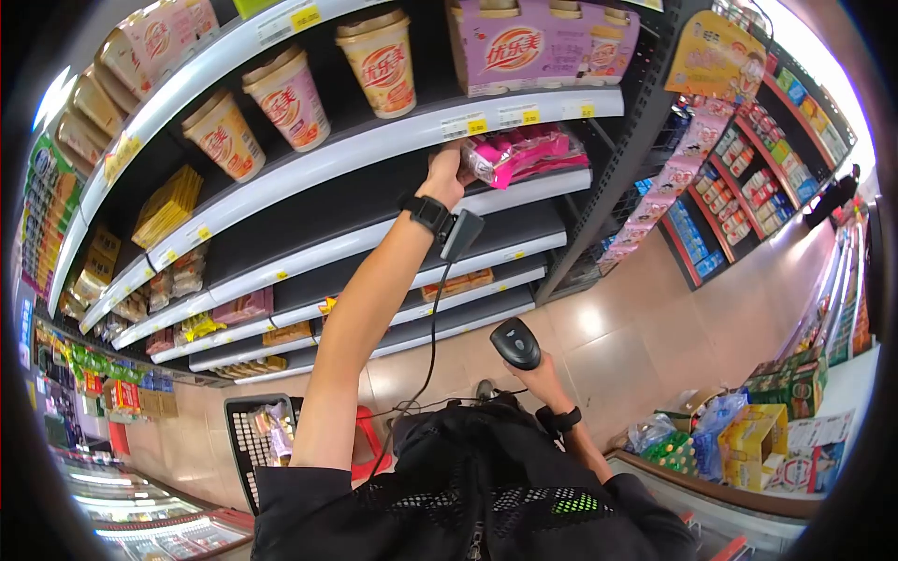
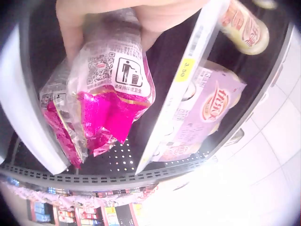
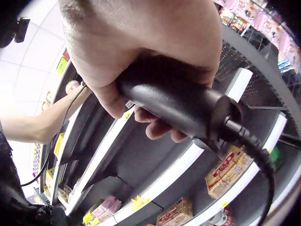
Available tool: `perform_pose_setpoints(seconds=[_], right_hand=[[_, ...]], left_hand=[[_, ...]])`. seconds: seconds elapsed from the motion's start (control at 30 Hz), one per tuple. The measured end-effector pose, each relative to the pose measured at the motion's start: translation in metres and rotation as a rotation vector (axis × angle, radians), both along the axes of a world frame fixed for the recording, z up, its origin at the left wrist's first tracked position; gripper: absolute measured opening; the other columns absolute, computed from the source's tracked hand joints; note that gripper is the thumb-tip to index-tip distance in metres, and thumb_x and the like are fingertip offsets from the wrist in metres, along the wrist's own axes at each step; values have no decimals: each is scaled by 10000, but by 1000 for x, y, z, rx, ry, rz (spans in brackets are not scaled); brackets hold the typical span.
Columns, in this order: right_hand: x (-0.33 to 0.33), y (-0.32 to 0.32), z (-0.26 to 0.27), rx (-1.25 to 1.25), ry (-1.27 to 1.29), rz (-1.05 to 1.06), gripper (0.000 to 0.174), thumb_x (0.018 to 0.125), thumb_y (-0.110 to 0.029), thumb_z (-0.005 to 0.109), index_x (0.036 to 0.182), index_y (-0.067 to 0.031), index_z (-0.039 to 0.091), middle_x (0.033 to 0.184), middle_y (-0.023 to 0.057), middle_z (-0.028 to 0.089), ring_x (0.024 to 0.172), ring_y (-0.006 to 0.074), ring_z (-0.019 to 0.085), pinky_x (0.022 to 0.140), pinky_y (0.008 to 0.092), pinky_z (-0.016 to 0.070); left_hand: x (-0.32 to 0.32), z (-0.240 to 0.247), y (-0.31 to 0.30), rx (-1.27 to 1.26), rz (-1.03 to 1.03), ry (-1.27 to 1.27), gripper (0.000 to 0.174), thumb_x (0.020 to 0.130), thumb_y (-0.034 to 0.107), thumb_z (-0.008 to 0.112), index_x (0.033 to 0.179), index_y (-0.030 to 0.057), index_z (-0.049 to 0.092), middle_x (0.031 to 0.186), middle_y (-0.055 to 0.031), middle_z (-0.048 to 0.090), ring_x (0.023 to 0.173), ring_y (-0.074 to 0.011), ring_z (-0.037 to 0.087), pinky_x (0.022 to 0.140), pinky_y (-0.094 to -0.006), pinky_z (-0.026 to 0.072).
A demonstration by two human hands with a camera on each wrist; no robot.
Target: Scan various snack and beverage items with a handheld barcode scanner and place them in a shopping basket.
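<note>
The left hand grips the near end of a clear and bright pink package on the shelf just below the cups. In the left wrist view, fingers of the left hand curl over the package, which shows printed codes and a litter symbol; a second pink pack lies beside it. Low over the floor, the right hand holds a black handheld scanner. The right wrist view shows the right hand wrapped round the scanner's handle, a cable leaving its end.
Paper cups and a purple multipack stand on the shelf above. A dark upright post is right of the package. A black basket stands on the floor at lower left. Cables hang near the body. A freezer edge is at lower right.
</note>
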State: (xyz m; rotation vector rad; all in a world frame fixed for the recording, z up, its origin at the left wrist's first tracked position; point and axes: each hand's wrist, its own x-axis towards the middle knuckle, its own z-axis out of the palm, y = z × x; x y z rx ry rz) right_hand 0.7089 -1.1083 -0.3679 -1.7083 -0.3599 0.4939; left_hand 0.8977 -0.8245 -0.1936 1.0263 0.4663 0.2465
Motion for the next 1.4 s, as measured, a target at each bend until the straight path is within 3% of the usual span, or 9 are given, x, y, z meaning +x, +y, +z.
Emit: perform_pose_setpoints(seconds=[0.1, 0.27, 0.43, 0.6, 0.77, 1.0, 1.2, 1.33, 1.4], right_hand=[[6, 9, -13, 41, -10, 63, 217, 760, -110, 758, 887, 21, 640, 777, 31, 663, 723, 88, 585, 671, 276, 482], [10, 30, -11, 104, -98, 140, 315, 734, -88, 774, 993, 30, 638, 889, 51, 681, 804, 87, 592, 742, 272, 492], [8, 51, -16, 31, -15, 296, 409, 707, -87, 775, 1062, 37, 616, 938, 113, 695, 863, 131, 629, 797, 301, 501], [-9, 83, 36, 56, 120, 607, 436, 708, -73, 778, 1087, 57, 605, 1001, 123, 686, 912, 135, 604, 846, 300, 481], [-44, 146, 71, 126, 120, 1027, 467, 707, -96, 793, 1107, 54, 605, 1009, 119, 689, 909, 150, 619, 854, 303, 480], [-103, 216, 67, 186, 273, 1326, 414, 707, -101, 789, 1049, 51, 612, 952, 129, 698, 861, 158, 631, 811, 325, 490], [-149, 241, 52, 237, 10, 1335, 467, 666, -127, 808, 1048, 51, 608, 921, 134, 693, 841, 174, 638, 796, 339, 489], [-169, 244, 55, 21, 11, 1137, 527, 663, -154, 828, 1103, 37, 610, 1020, 132, 688, 916, 195, 641, 859, 331, 482], [-176, 251, 29, 10, 75, 1111, 446, 708, -96, 818, 1082, 32, 611, 979, 90, 670, 892, 140, 600, 825, 301, 479]], left_hand=[[-49, 0, 4, -45, 17, -63, 301, 837, 299, 669, 1049, 89, 628, 912, -37, 678, 809, -157, 668, 713, -327, 549], [-171, -23, 19, -276, -117, -114, 409, 903, 231, 618, 1245, 32, 514, 1198, -97, 614, 1082, -201, 599, 949, -370, 477], [-321, -72, 42, -365, 195, 101, 413, 924, 203, 567, 1281, 20, 467, 1219, -114, 599, 1100, -222, 597, 956, -382, 491], [-490, -158, 67, -277, 517, -60, 596, 763, 129, 673, 1303, 11, 449, 1236, -111, 578, 1158, -268, 550, 1034, -426, 421], [-588, -154, 33, -224, 740, -177, 706, 729, 144, 706, 1349, 24, 390, 1302, -121, 518, 1217, -292, 494, 1058, -457, 389], [-694, -172, -16, -197, 957, -210, 720, 689, 172, 759, 1310, 1, 437, 1232, -132, 568, 1140, -307, 548, 1026, -461, 421], [-740, -192, -11, -224, 1032, -247, 642, 725, 168, 756, 1275, -16, 482, 1213, -141, 597, 1125, -287, 572, 997, -434, 453], [-780, -171, 43, 10, 988, 78, 689, 714, 84, 755, 1314, 5, 426, 1210, -102, 589, 1105, -219, 577, 1001, -388, 440], [-790, -158, 74, 175, 976, 221, 658, 704, 29, 743, 1282, -1, 431, 1177, -109, 599, 1057, -208, 600, 936, -362, 482]])
